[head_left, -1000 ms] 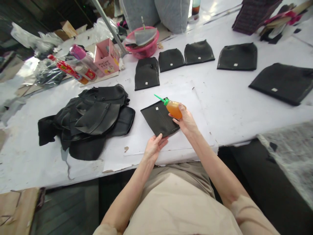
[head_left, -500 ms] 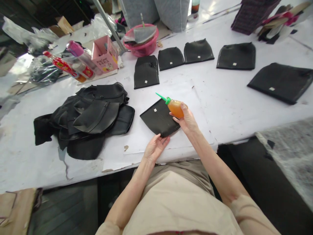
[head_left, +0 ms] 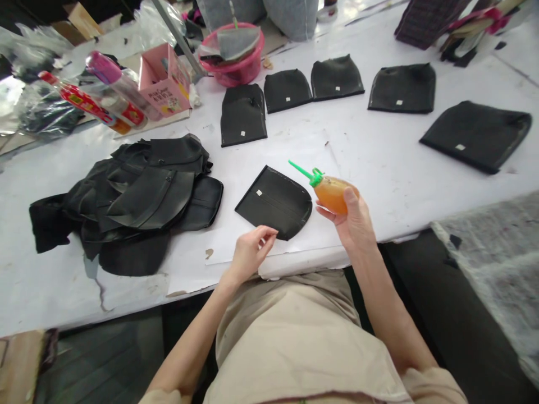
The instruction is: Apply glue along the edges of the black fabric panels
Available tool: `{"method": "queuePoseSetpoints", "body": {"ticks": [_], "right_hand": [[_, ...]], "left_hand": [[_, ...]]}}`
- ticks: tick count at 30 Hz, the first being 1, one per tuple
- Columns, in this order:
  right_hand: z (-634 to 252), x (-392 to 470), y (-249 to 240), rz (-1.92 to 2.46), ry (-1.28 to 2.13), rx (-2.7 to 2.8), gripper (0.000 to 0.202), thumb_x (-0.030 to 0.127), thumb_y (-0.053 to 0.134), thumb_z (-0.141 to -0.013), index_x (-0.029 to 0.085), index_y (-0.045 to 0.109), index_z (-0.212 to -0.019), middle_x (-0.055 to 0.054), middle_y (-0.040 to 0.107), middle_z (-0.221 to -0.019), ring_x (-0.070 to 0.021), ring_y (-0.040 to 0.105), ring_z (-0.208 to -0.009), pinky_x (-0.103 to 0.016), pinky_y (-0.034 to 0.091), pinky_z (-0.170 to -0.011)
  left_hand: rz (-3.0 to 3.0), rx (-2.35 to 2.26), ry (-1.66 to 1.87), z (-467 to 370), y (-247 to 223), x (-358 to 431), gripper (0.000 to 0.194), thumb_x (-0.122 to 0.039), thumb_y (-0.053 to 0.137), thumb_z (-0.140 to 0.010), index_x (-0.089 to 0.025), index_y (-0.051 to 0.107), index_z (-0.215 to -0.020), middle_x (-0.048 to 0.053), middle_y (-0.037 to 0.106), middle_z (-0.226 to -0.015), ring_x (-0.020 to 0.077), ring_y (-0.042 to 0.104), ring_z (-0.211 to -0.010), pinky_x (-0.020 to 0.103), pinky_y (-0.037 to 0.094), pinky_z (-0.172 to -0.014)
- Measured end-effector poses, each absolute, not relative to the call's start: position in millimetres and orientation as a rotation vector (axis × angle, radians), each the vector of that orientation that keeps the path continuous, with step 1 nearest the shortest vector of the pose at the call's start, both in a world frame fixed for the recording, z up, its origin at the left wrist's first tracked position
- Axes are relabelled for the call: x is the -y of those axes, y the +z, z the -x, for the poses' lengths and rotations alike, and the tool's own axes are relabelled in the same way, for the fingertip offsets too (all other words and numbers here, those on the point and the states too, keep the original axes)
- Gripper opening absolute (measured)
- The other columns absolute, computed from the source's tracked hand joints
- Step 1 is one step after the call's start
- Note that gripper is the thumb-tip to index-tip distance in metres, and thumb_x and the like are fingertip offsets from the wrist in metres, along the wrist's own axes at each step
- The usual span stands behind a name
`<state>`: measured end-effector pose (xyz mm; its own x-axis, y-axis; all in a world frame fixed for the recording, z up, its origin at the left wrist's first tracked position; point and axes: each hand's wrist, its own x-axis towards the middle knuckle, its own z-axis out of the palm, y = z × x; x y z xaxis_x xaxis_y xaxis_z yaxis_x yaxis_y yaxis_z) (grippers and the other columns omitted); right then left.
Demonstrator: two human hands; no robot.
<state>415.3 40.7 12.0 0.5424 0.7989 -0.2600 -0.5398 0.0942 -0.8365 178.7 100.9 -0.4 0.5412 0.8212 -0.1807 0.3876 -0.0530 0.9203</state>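
In my right hand (head_left: 356, 216) is a squeeze bottle (head_left: 332, 193) of orange liquid, with a green nozzle pointing left. The bottle is held above the table, right of a flat black leather-like panel (head_left: 278, 205). That panel has a small white square label, one straight side and a rounded end. My left hand (head_left: 252, 247) pinches at the panel's near edge, its fingers curled together; the exact contact is partly hidden. To the left lies a heap of black panels (head_left: 147, 196), loosely overlapping.
Several labelled black panels (head_left: 402, 87) lie spread along the back and right of the white table (head_left: 303, 143). A pink basin (head_left: 236, 70), a pink box (head_left: 162, 84) and a red-labelled bottle (head_left: 80, 101) stand at the back left. A metal pole (head_left: 177, 36) rises behind them.
My right hand has moved the bottle right, off the panel. The panel now lies flatter with its rounded end uncovered. My left hand has turned from palm-up beneath its edge to knuckles-up.
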Motion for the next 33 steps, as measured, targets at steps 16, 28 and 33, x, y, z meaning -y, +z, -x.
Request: {"method": "queuePoseSetpoints", "body": {"ticks": [16, 28, 33], "right_hand": [[-410.1, 63.2, -20.8, 1.752, 0.432, 0.570, 0.065, 0.041, 0.088, -0.065, 0.019, 0.059, -0.119, -0.009, 0.067, -0.112, -0.0249, 0.070, -0.094, -0.042, 0.059, -0.085], [-411.6, 62.6, -23.3, 1.991, 0.143, 1.025, 0.063, 0.053, 0.081, -0.073, 0.022, 0.060, -0.123, -0.009, 0.068, -0.113, -0.0273, 0.066, -0.103, -0.044, 0.055, -0.092], [-411.1, 65.6, -22.4, 1.985, 0.134, 1.092, 0.060, 0.051, 0.081, -0.074, 0.023, 0.060, -0.123, -0.008, 0.068, -0.111, -0.0267, 0.066, -0.102, -0.043, 0.055, -0.092]], "left_hand": [[-2.124, -0.684, 0.435, -229.6, -49.7, -154.3, 0.026, -0.029, 0.069, -0.086, -0.031, 0.074, -0.112, 0.006, 0.061, -0.139, 0.0286, 0.039, -0.144, 0.051, 0.017, -0.124], [-2.059, -0.715, 0.489, -230.1, -51.8, -150.2, 0.027, -0.025, 0.069, -0.084, -0.031, 0.075, -0.109, 0.005, 0.061, -0.138, 0.0276, 0.039, -0.144, 0.050, 0.015, -0.125], [-2.021, -0.711, 0.542, -229.9, -52.9, -149.2, 0.026, -0.022, 0.072, -0.082, -0.031, 0.076, -0.107, 0.006, 0.062, -0.136, 0.0278, 0.041, -0.142, 0.050, 0.016, -0.125]]}}
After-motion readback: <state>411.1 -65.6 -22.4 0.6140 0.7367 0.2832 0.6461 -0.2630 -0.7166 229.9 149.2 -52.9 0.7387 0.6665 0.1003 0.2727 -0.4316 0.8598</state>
